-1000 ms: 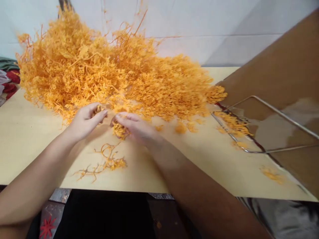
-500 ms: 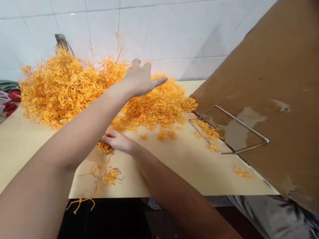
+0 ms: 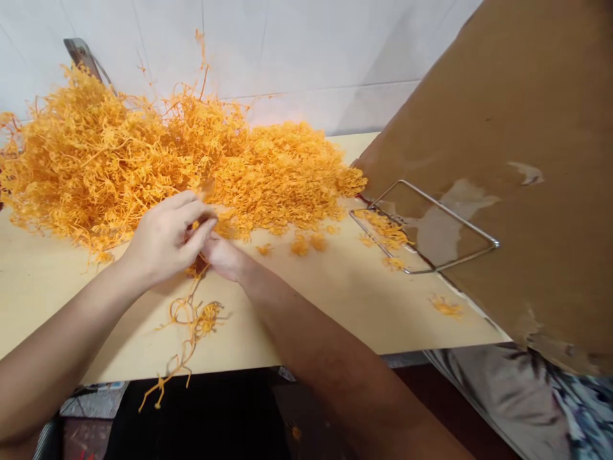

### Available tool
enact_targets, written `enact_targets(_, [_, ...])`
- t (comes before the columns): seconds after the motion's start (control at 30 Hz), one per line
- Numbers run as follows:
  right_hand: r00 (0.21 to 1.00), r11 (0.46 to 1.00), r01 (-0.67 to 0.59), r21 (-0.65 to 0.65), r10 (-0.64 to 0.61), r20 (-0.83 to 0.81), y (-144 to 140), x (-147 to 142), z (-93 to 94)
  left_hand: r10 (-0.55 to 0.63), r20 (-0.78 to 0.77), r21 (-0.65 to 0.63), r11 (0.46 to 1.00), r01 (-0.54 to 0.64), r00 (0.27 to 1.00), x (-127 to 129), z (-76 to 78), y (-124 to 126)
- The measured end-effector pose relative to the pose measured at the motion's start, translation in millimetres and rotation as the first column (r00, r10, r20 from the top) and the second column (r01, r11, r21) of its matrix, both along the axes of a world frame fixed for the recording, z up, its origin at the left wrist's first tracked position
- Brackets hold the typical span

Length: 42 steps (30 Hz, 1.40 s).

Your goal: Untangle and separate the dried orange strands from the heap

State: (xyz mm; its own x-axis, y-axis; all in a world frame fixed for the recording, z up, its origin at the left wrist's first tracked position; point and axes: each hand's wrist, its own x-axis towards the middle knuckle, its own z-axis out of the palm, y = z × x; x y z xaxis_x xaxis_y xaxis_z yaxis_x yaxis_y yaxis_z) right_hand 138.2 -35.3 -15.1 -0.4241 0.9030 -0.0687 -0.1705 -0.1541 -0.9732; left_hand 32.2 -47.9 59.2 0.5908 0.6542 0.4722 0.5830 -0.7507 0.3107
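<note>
My left hand (image 3: 167, 236) is closed, its fingers curled against my right hand over some orange bits. My right hand (image 3: 223, 254) is closed around a small bunch of orange branched sprigs, mostly hidden by my left fingers. Below the hands a long thin orange strand (image 3: 192, 329) trails over the table's front edge. Just behind them rises a big heap of tangled orange branched sprigs (image 3: 100, 153), and to its right lies a flatter pile of small orange pieces (image 3: 287, 172).
A pale wooden table (image 3: 325, 294) stands against a white tiled wall (image 3: 297, 51). On the right leans a large brown cardboard sheet (image 3: 536, 160), with a bent metal wire frame (image 3: 447, 214) against it. Loose orange bits (image 3: 446, 306) lie near its lower edge.
My left hand has come back from above the flatter pile, down to my right hand, and its fingers have closed. The view has shifted slightly.
</note>
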Motion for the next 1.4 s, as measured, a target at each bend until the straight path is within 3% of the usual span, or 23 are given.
enact_targets(0.13, [0.992, 0.973, 0.076, -0.216, -0.096, -0.084, -1.1, -2.6, -0.4, 0.109, 0.067, -0.16, 0.982, -0.097, 0.992, -41.7, -44.4, -5.4])
enact_targets(0.23, [0.98, 0.972, 0.136, -0.193, -0.16, -0.115, -3.3, -6.0, -1.9, 0.177, 0.154, -0.33, 0.936, -0.118, 0.972, -48.4, -69.0, -1.8])
enact_targets(0.3, [0.969, 0.975, 0.18, -0.13, -0.199, -0.147, -5.3, -8.4, -3.5, 0.159, 0.205, -0.33, 0.94, -0.085, 0.966, -44.8, -76.0, 0.6])
enact_targets(0.4, [0.961, 0.964, 0.237, -0.117, -0.25, -0.116, -9.4, -11.0, -4.3, 0.123, 0.233, -0.272, 0.961, -0.057, 0.965, -38.8, -77.7, 2.8])
enact_targets(0.6, [0.944, 0.934, 0.325, -0.152, -0.329, -0.005, -12.5, -9.2, -3.3, 0.182, 0.415, -0.478, 0.877, 0.043, 0.892, -45.6, -77.3, 11.6])
enact_targets(0.7, [0.931, 0.926, 0.363, -0.101, -0.365, -0.006, -11.8, -4.1, -1.7, 0.224, 0.493, -0.49, 0.87, 0.056, 0.841, -51.1, -72.1, 16.7])
enact_targets(0.8, [0.937, 0.937, 0.344, -0.06, -0.347, -0.036, -12.5, 0.8, 1.6, 0.297, 0.526, -0.498, 0.867, 0.006, 0.797, -53.4, -64.9, 18.5])
enact_targets(1.0, [0.964, 0.964, 0.263, 0.041, -0.261, -0.054, -16.8, 2.2, 6.1, 0.261, 0.595, -0.596, 0.778, 0.199, 0.76, -43.4, -63.1, 11.3])
enact_targets(1.17, [0.982, 0.972, 0.158, 0.172, -0.173, 0.076, -20.3, 1.3, 5.6, 0.26, 0.61, -0.597, 0.772, 0.218, 0.749, -36.3, -66.6, 8.2])
enact_targets(1.27, [0.927, 0.933, 0.185, 0.308, -0.27, 0.26, -21.1, 3.7, 5.3, 0.316, 0.631, -0.596, 0.782, 0.182, 0.709, -40.2, -70.4, 15.5])
enact_targets(1.4, [0.751, 0.813, 0.265, 0.518, -0.511, 0.418, -20.2, 9.0, 3.1, 0.422, 0.646, -0.618, 0.779, 0.111, 0.637, -49.2, -78.4, 30.1])
